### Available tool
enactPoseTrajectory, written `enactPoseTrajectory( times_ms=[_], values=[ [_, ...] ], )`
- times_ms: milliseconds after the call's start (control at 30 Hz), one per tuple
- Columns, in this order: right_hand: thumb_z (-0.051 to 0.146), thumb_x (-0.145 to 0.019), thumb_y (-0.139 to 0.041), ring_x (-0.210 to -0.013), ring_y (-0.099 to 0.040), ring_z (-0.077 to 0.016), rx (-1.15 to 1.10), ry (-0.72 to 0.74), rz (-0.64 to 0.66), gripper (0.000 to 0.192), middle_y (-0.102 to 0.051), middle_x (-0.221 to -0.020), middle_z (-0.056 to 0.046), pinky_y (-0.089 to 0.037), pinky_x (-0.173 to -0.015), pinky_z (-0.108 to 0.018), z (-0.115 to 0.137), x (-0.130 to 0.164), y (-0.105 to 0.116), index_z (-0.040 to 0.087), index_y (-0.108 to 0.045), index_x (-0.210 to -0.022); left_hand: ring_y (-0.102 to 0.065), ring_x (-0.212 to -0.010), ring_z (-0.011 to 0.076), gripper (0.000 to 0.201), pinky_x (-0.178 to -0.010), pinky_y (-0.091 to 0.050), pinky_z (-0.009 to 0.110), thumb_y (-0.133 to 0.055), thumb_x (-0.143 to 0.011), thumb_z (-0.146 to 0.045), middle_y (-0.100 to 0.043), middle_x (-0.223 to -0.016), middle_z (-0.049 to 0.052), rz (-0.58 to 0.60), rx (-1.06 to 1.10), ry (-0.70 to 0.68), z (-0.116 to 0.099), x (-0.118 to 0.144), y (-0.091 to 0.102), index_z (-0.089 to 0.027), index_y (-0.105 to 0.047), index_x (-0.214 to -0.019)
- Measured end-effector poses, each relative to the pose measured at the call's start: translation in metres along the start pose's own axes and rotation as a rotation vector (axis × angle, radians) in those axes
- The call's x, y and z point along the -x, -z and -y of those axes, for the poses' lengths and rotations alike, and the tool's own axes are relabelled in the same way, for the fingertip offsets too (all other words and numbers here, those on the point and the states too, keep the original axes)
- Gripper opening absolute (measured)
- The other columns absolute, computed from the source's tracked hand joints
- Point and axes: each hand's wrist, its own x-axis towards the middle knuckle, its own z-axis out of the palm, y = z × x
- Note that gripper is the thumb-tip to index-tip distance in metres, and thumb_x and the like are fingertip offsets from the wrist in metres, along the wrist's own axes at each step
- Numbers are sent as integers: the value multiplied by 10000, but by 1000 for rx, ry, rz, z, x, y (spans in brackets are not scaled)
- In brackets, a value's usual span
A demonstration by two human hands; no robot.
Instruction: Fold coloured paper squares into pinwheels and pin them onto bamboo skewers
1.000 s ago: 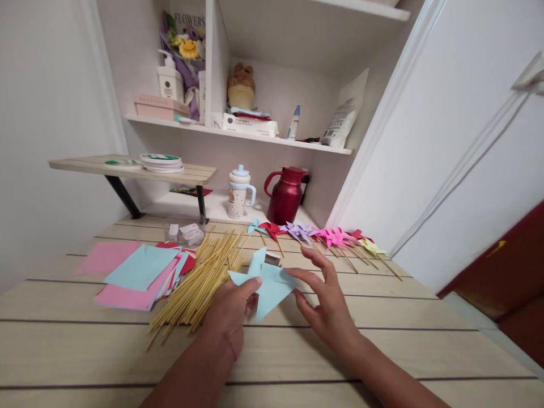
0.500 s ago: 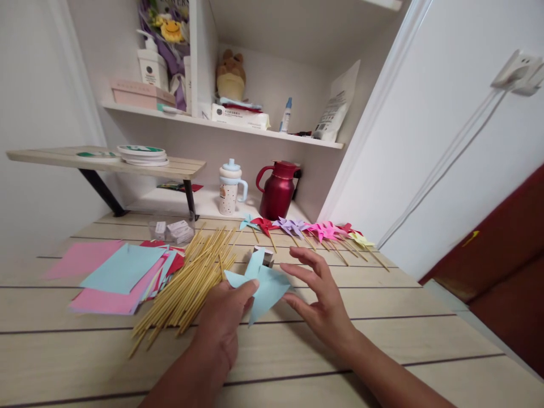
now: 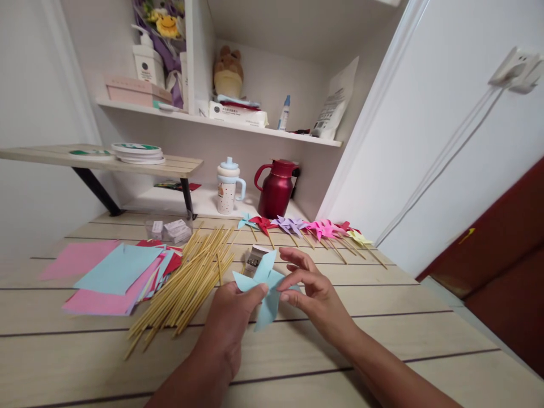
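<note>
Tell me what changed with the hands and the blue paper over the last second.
The right hand closed in from an open hover and now pinches the light blue pinwheel at its centre. The left hand kept its grip on the paper. The wooden sticks and coloured paper sheets lie unchanged.

Left hand (image 3: 232,317) pinches the blue pinwheel (image 3: 266,283) with its thumb; right hand (image 3: 314,294) pinches it opposite, fingers curled.

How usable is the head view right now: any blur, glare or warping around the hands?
Head view: even, soft light and no glare; the light blue paper pinwheel and both hands, left hand and right hand, look sharp. Wide-lens warping bends the door frame and table seams towards the edges.
</note>
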Motion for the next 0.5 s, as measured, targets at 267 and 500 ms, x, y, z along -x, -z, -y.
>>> enactPoseTrajectory(
  times_ms=[267,500],
  values=[
    [273,-779,-762,-1317,-413,-253,10,-48,28,51,-475,-1347,-36,-344,-1111,-418,10,1,0,287,-752,-828,-666,-794,253,324,-729,-473,337,-783,-636,-389,-750,-865,120,-26,3,3,0,3,-1,-126,-729,-818],
    [274,-807,-739,-1330,-400,-246,60,0,73,41,-423,-1414,-17,-340,-1117,-392,11,0,3,294,-766,-831,-642,-759,215,331,-729,-465,322,-794,-627,-390,-728,-803,82,-31,28,34,-2,3,-1,-134,-714,-822]
  ],
)
